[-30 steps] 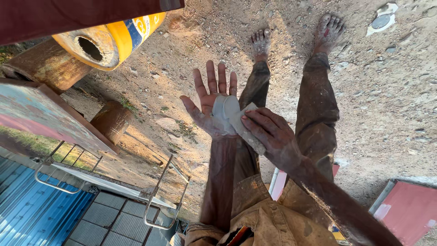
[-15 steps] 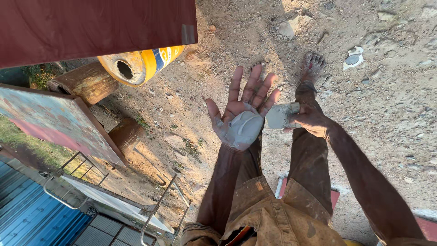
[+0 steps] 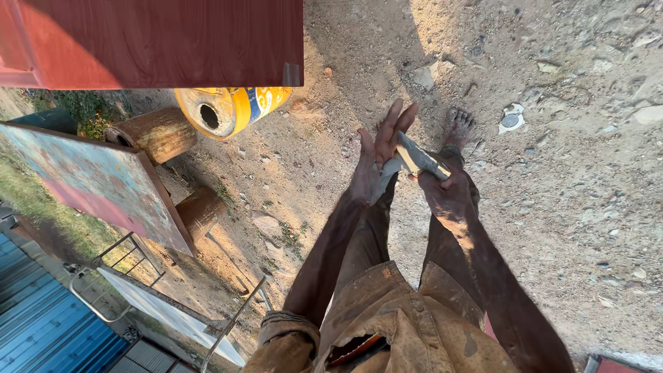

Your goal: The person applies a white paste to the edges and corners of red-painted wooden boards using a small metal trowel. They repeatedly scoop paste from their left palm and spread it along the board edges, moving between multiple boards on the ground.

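A small, flat, pale grey pad [image 3: 416, 158], which looks like a folded scrap of abrasive paper or stiff cloth with a tan edge, sits between the two hands in front of the person's knees, above the dirt ground [image 3: 566, 228]. The right hand [image 3: 445, 195] pinches its lower end with fingers curled around it, so that hand is closed on the pad. The left hand [image 3: 376, 166] is spread wide, fingers straight and pointing away from the body, its grey-smeared palm pressed flat against the pad's face.

The pad seems light and thin, bendable rather than rigid, and probably rough enough not to slip. It looks best gripped by one end or along its edges, as the right hand does. Whatever coats it is likely to rub off on skin.

Below the hands, dusty brown trousers [image 3: 373, 242] run down to a bare foot [image 3: 457, 126] on the ground. Toward the upper left lie a yellow drum on its side [image 3: 231, 108] and a rusty brown cylinder [image 3: 155, 132], with a dark red panel [image 3: 159, 41] along the top edge. A painted board [image 3: 90, 179] and a metal frame [image 3: 138, 276] stand at the left.
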